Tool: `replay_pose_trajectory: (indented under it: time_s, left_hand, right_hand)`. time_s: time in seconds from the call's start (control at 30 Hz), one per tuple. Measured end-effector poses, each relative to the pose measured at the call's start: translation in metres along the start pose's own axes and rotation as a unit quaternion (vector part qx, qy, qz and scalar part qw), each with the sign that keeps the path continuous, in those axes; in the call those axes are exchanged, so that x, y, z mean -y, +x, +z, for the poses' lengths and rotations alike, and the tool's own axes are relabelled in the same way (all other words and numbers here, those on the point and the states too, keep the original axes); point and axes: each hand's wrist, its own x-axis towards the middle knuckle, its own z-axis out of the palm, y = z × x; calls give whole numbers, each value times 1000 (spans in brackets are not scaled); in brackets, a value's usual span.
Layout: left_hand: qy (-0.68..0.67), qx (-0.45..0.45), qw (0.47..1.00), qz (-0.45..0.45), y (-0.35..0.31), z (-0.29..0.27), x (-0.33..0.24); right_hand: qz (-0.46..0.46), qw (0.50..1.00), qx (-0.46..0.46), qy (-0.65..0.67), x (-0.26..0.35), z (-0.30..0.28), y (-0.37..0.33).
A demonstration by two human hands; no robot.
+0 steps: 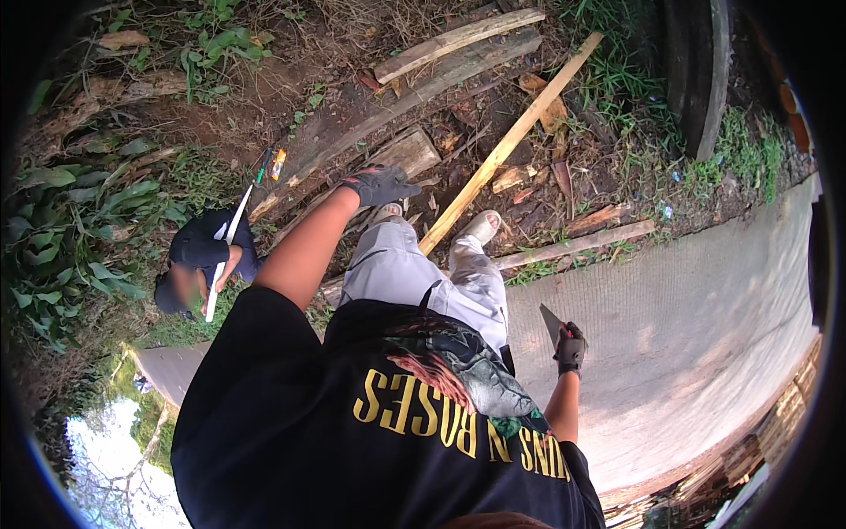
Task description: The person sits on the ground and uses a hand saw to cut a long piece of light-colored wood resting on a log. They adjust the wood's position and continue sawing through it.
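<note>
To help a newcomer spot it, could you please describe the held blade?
Start with the grey paving at the person's right. Against it, find the gloved right hand. The blade juts from its grip: a flat, dark triangle tapering to a point, unlike the rounded glove.

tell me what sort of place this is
Probably an outdoor work spot beside a paved strip: long wooden planks lie on debris-strewn soil, leafy plants grow at the left, and the right hand holds a tapered blade-like tool.
</note>
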Motion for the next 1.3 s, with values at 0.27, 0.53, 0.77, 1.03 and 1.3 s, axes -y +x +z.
replay_pose_trajectory:
  time_s: [0.27,0.53,0.77,1.03,1.3]
  left_hand:
    - [48,186,981,-18,63,135,59]
    - [-13,188,982,-11,80,316,140]
    - [188,168,959,127,83,470,122]
    - [250,58,947,192,151,558,96]
    - [336,127,918,169,228,604,95]
  right_hand:
    - [39,991,-53,117,95,73,-21]
    - [-130,988,-72,38,106,198,37]
    - [-172,962,-66,-200,124,324,18]
    - [-121,941,-18,-316,111,339,37]
    - [-152,929,-43,-334,99,313,61]
